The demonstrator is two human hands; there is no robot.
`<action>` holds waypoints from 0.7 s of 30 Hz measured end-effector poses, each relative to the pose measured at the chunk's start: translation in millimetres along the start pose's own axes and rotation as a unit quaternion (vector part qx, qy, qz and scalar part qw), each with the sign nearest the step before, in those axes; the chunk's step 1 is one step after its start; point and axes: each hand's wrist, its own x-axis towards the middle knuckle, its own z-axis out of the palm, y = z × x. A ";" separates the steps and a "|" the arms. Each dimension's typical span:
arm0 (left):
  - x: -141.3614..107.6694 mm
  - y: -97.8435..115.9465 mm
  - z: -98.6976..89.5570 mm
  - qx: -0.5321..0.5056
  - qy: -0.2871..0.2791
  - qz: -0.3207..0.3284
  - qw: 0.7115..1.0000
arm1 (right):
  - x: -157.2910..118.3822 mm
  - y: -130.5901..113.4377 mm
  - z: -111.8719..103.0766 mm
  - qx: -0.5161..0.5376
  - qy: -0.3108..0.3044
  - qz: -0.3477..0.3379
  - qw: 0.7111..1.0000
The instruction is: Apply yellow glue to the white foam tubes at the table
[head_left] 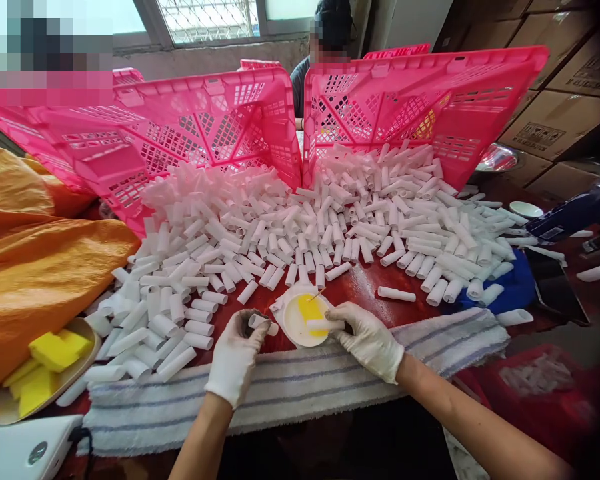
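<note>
Each hand, left [237,357] and right [367,337], is closed around one white tube [325,325]; the table [365,283] is red.

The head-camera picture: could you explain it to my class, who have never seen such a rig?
No machine works here: a person wears the camera on the head, looking forward and down. This single view shows their white-gloved left hand holding a short white tube, and their white-gloved right hand holding another white tube over a yellow pad in a round white dish. Many similar tubes lie heaped on the shiny red tabletop, before pink plastic baskets.
</note>
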 end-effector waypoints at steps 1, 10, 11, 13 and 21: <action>-1.6 1.2 0.1 -0.018 -0.006 -0.014 1.000 | -0.9 0.7 -0.2 -0.004 -0.008 0.020 1.000; -14.8 3.1 9.7 -0.246 -0.063 -0.137 0.958 | -5.2 -7.7 0.9 0.102 0.019 0.032 0.994; -17.1 4.5 11.1 -0.245 -0.067 -0.125 0.959 | -6.0 -13.3 -0.1 0.120 0.025 0.052 0.991; -22.0 7.9 15.1 -0.235 -0.079 -0.103 0.963 | -7.0 -25.0 -3.5 0.151 0.036 0.090 0.984; -35.1 14.2 32.6 -0.223 -0.136 -0.074 0.962 | 6.4 -47.7 -19.9 0.283 -0.011 0.242 0.928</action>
